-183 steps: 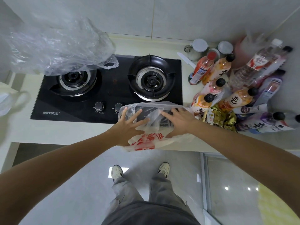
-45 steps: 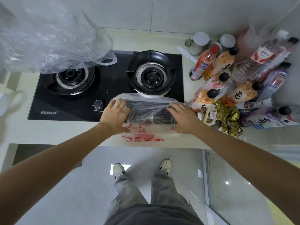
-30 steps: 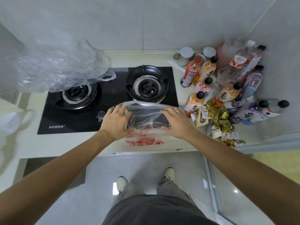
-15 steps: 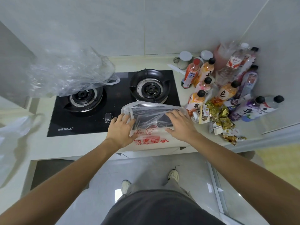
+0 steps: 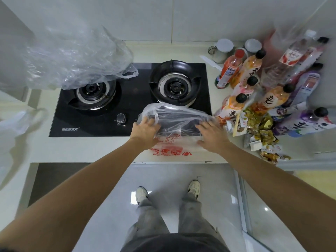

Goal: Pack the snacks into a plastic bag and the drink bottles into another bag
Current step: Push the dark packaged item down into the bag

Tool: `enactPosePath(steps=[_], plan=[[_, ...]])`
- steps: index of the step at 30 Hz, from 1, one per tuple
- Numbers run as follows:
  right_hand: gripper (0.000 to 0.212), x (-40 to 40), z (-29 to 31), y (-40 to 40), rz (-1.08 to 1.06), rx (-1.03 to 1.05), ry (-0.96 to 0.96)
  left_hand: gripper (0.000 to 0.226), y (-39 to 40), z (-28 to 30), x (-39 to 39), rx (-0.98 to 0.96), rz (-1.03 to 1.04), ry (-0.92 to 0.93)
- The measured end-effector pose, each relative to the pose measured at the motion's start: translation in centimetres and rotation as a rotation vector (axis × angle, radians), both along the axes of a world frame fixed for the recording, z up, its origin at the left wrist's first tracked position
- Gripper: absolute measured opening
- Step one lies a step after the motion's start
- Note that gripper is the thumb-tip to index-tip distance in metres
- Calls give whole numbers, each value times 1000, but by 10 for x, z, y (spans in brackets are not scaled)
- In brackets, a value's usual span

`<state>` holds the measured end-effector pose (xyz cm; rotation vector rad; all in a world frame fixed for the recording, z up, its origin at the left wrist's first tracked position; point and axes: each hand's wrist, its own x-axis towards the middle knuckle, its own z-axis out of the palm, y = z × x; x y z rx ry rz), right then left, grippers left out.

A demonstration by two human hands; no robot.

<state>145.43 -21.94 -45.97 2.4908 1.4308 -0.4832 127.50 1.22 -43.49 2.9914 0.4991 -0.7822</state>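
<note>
While the plastic bag (image 5: 172,128) lies on the desk (image 5: 91,146) edge, left hand (image 5: 145,130) grips its rim and right hand (image 5: 212,135) presses flat; mouth should be spread wide before the nearby snacks (image 5: 258,128) go in.

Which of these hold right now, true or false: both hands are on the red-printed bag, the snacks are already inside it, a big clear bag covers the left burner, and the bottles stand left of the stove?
1. Both hands are on the red-printed bag. True: the left hand grips its left edge and the right hand rests on its right side.
2. The snacks are inside it. False: they lie on the counter to its right.
3. A large clear bag lies over the left burner. True.
4. The bottles stand left of the stove. False: they are on its right.
</note>
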Motion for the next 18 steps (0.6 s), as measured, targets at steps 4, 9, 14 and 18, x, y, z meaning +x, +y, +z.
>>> enactPosePath(steps=[4,9,14,18], plan=[[53,2,-16,-7,27,39,-38,51,-10,-16,2,44,22,-21],[32,9,-14,-8,52,82,-63,37,-11,-28,1,100,15,-46],[35,14,-13,-3,106,44,-53,32,-16,-21,-3,117,86,-75],[30,18,-9,3,142,131,-44,26,-16,-2,-14,111,141,-131]])
